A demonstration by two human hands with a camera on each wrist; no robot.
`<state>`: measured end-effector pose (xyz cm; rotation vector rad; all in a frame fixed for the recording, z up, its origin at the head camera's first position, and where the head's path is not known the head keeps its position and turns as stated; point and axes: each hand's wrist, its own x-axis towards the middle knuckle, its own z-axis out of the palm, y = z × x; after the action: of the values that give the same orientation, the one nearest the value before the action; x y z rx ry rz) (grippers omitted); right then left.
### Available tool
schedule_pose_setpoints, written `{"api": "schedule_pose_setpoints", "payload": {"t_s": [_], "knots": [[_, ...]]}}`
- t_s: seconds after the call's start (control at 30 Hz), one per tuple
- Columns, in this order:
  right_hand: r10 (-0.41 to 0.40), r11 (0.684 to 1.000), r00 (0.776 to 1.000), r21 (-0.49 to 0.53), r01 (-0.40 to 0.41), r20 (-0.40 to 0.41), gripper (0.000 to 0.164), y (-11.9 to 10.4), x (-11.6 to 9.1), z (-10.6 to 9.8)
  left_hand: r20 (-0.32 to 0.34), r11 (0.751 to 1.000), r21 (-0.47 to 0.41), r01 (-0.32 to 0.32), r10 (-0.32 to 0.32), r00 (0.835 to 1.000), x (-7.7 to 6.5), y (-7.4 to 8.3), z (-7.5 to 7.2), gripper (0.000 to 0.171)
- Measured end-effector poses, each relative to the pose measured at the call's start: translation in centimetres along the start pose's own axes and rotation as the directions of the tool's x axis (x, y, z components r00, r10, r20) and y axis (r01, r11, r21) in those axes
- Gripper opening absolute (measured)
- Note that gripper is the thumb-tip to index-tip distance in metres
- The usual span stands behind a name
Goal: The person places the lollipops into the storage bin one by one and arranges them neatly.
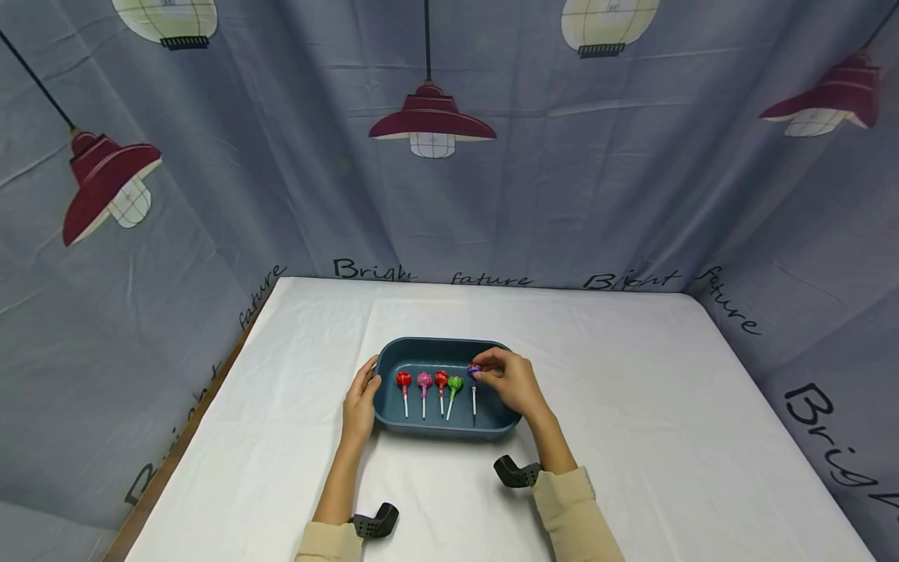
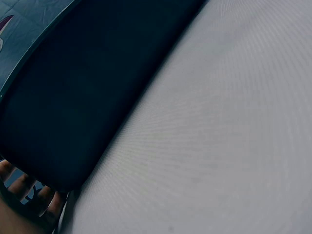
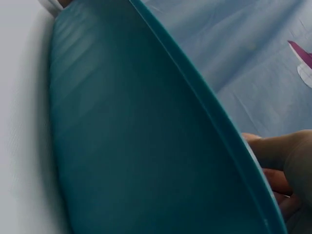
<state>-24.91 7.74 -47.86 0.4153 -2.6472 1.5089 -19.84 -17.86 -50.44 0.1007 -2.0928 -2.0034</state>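
From the head camera, a person seated at a white-clothed table (image 1: 632, 406) works over a dark teal tray (image 1: 435, 349) set near the table's middle. The left hand (image 1: 361, 402) lies with straight fingers flat against the tray's left wall, apparently to steady it. The right hand (image 1: 510, 381) reaches in over the tray's right side, fingertips pinched on the wrapped head of a purple lollipop (image 1: 474, 371), its white stick pointing toward the person. Four more lollipops lie in a neat row on the tray floor, heads away and sticks near: a red lollipop (image 1: 403, 380) at far left, a pink lollipop (image 1: 424, 380), a second red one (image 1: 441, 378) and a green lollipop (image 1: 455, 383) (slightly slanted), the purple one closing the row at right. The even spacing suggests they are being laid side by side on purpose. A printed backdrop with lamps (image 1: 431, 117) hangs behind.

The left wrist camera shows only the tray's dark outer wall (image 2: 83, 92) against the white cloth (image 2: 219, 136), with fingertips (image 2: 22, 185) at the lower left edge touching that wall.

The right wrist camera looks up along the tray's teal outer side (image 3: 131, 146), with fingers (image 3: 287, 156) curled above the rim at right; the lollipops are hidden here.
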Motion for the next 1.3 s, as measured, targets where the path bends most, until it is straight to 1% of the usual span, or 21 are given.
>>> {"api": "schedule_pose_setpoints", "payload": {"t_s": [0.03,0.13,0.17,0.23,0.37,0.4,0.47,0.53,0.67,0.8,0.9,0.97,1.03,1.2,1.3], "knots": [[0.001,1.0,1.0,-0.013,-0.001,0.003,0.016,0.0,0.0,0.1,-0.002,1.0,0.002,0.002,-0.002,1.0,0.0,-0.2,-0.1,0.04],[0.015,0.998,1.0,-0.056,-0.014,0.009,0.018,-0.2,0.0,0.5,-0.016,1.0,0.011,-0.003,0.003,1.0,0.4,-1.6,-0.2,0.039],[0.018,0.997,1.0,-0.07,-0.017,0.009,0.018,-0.3,0.0,0.6,-0.016,1.0,0.008,-0.004,0.004,1.0,0.4,-1.6,-0.2,0.039],[0.024,0.995,1.0,-0.1,-0.023,0.007,0.019,-0.4,0.0,0.9,-0.017,1.0,-0.003,-0.002,0.002,1.0,0.6,-2.2,-0.2,0.039],[0.029,0.991,0.999,-0.133,-0.031,-0.016,0.017,-0.5,0.0,1.1,-0.015,1.0,0.005,-0.008,0.008,1.0,0.7,-2.4,0.0,0.039],[0.032,0.99,0.999,-0.136,-0.035,-0.024,0.017,-0.6,0.1,1.2,-0.02,1.0,0.009,-0.011,0.011,1.0,0.8,-2.9,0.0,0.039],[0.029,0.989,0.999,-0.145,-0.034,-0.035,0.015,-0.7,0.2,1.3,-0.028,1.0,0.014,-0.024,0.025,0.999,0.9,-3.1,0.0,0.039],[0.022,0.986,0.999,-0.166,-0.029,-0.041,0.014,-0.7,0.4,1.4,-0.03,1.0,0.007,-0.022,0.022,0.999,1.0,-3.2,-0.1,0.039],[0.041,0.976,0.999,-0.212,-0.046,-0.026,0.013,-0.6,0.6,1.6,-0.026,1.0,-0.006,-0.007,0.007,1.0,1.0,-2.9,-0.1,0.039],[0.078,0.964,0.997,-0.255,-0.076,-0.003,0.012,-0.4,0.7,1.8,-0.005,0.999,-0.035,0.021,-0.021,1.0,0.6,-1.7,-0.1,0.039],[0.094,0.959,0.996,-0.268,-0.089,0.007,0.011,-0.5,0.7,1.9,0.012,0.998,-0.052,0.02,-0.019,1.0,0.2,-0.6,0.0,0.04],[0.11,0.959,0.994,-0.262,-0.104,0.009,0.01,-0.5,0.7,2.0,0.015,0.999,-0.042,0.008,-0.008,1.0,0.1,-0.4,0.0,0.04],[0.124,0.96,0.992,-0.255,-0.116,0.015,0.01,-0.6,0.8,2.1,0.007,0.999,-0.031,0.01,-0.01,1.0,0.2,-0.8,-0.1,0.04],[0.15,0.958,0.988,-0.251,-0.138,0.032,0.01,-0.6,0.8,2.1,-0.015,1.0,0.005,0.013,-0.013,1.0,0.8,-2.5,-0.2,0.039],[0.155,0.956,0.988,-0.256,-0.143,0.027,0.01,-0.7,0.8,2.0,-0.017,1.0,0.007,-0.008,0.008,1.0,0.9,-2.8,-0.1,0.039]]}}
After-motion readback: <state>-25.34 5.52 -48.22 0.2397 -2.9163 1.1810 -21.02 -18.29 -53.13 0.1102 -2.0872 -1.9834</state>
